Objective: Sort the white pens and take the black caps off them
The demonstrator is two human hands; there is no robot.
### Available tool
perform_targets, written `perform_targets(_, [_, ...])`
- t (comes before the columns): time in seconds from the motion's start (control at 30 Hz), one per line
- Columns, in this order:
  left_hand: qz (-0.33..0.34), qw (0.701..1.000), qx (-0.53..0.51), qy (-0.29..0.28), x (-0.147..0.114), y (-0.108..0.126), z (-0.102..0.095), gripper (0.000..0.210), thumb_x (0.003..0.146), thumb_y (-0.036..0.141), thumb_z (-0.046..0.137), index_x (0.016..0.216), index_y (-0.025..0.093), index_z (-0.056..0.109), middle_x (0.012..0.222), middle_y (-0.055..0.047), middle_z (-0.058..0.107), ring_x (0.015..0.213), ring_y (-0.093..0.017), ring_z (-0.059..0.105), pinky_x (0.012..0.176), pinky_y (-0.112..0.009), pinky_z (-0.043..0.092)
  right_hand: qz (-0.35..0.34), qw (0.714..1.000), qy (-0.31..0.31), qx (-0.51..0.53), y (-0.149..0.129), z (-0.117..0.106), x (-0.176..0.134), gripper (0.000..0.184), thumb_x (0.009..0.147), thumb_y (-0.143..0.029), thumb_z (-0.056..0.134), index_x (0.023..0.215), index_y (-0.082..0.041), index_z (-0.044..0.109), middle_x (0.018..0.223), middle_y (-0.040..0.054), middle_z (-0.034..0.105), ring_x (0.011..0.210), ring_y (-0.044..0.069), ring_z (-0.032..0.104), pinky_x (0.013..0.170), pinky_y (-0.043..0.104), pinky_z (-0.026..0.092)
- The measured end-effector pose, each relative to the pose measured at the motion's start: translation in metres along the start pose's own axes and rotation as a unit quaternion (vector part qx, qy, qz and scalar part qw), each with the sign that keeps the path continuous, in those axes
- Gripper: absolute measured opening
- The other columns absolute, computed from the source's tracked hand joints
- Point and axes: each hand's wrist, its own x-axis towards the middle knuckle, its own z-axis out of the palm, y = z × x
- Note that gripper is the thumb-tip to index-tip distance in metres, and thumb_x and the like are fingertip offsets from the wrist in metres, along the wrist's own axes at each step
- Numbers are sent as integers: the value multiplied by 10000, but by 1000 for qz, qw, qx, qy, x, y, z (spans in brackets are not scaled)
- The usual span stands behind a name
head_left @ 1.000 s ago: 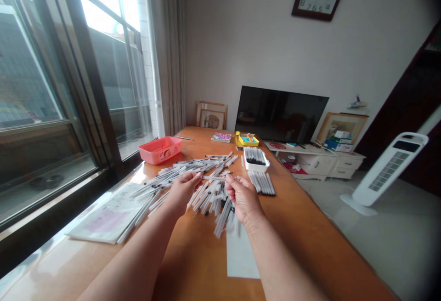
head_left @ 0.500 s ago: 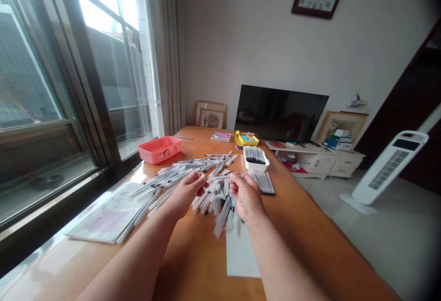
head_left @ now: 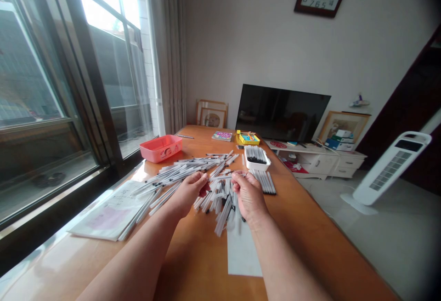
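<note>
My left hand (head_left: 193,189) is closed in a pinch on one end of a pale, slim pen (head_left: 220,178). My right hand (head_left: 248,191) pinches the other end, so the pen lies level between the two sets of fingertips. Below and behind the hands spreads a loose pile of similar pens (head_left: 179,171), pale-barrelled with black ends. More pens (head_left: 223,213) lie in a jumble between my wrists, partly over a white sheet (head_left: 243,257). A neat row of pens (head_left: 263,181) sits right of my right hand, by a white tray (head_left: 259,167) filled with pens.
At the table's left edge stands a pink plastic basket (head_left: 160,151); nearer me are papers (head_left: 106,213). A yellow box (head_left: 248,138) and a colourful booklet (head_left: 221,136) lie at the far end. Beyond the wooden table (head_left: 296,227) are a television (head_left: 282,112) and a tower fan (head_left: 392,167).
Both hands keep the pen between them in nearly the same pose. The whole view has shifted very slightly.
</note>
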Motion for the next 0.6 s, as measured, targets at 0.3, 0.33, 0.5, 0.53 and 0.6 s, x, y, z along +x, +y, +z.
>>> perform_targets(0.3, [-46, 990, 78, 105, 11, -14, -10, 571, 877, 699, 459, 584, 209, 461, 527, 9, 465, 474, -115, 384, 474, -255, 295, -38, 998, 24, -43, -2, -9, 7, 203, 720, -285, 765, 822, -172, 631, 692, -30, 599, 581, 77, 442, 532, 194, 327])
perform_targets(0.33, [-41, 989, 85, 117, 13, -17, -12, 551, 870, 692, 478, 608, 207, 485, 552, 6, 490, 489, -118, 403, 481, -252, 304, -50, 996, 36, -60, -1, -11, 9, 207, 725, -296, 761, 829, -174, 629, 691, -33, 593, 582, 80, 440, 531, 198, 326])
perform_targets(0.5, [-41, 975, 132, 176, 19, -31, -19, 491, 840, 678, 530, 701, 207, 542, 575, 18, 511, 499, -124, 429, 476, -249, 296, -118, 981, 100, -120, -1, -19, 15, 221, 745, -345, 732, 853, -200, 607, 647, -69, 510, 572, 98, 409, 527, 219, 323])
perform_targets(0.53, [-45, 972, 142, 181, 19, -33, -20, 487, 832, 677, 540, 707, 206, 548, 571, 19, 510, 495, -124, 427, 471, -249, 288, -127, 978, 110, -123, -2, -19, 16, 225, 748, -354, 726, 858, -204, 600, 638, -74, 495, 565, 100, 400, 526, 223, 325])
perform_targets(0.6, [-56, 968, 156, 191, 20, -34, -21, 468, 801, 661, 586, 708, 204, 557, 567, 22, 511, 495, -123, 431, 472, -247, 289, -140, 974, 120, -128, -4, -19, 17, 232, 748, -367, 718, 856, -207, 589, 640, -77, 492, 562, 102, 393, 535, 230, 339])
